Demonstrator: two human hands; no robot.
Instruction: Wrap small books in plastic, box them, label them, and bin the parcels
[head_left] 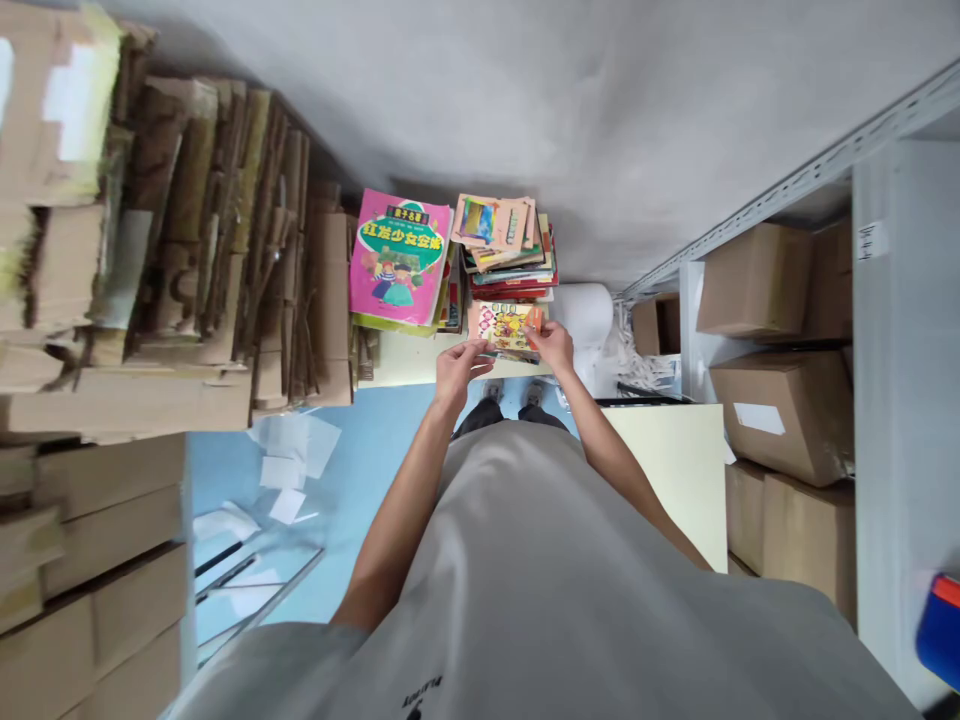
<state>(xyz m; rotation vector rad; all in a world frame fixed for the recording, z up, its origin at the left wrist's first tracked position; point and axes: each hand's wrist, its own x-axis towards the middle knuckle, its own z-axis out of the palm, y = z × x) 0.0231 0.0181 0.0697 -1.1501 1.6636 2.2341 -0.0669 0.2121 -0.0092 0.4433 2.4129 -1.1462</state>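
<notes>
A small illustrated book [504,322] with a yellow and orange cover is in front of me, at the near side of a book pile. My right hand [553,347] is closed on its right edge, thumb over the cover. At the lower left corner, my left hand [463,368] holds the book between thumb and fingers. Right behind it rises an uneven stack of books [517,280], with a pale booklet [487,222] on top. To the left, a large pink picture book [400,255] tops another pile.
Flattened cardboard [217,230] is stacked high on the left. A white roll [583,315] and shredded paper [645,350] are right of the books. Cardboard boxes [784,410] fill a metal shelf on the right. Loose papers [289,470] lie on the blue floor.
</notes>
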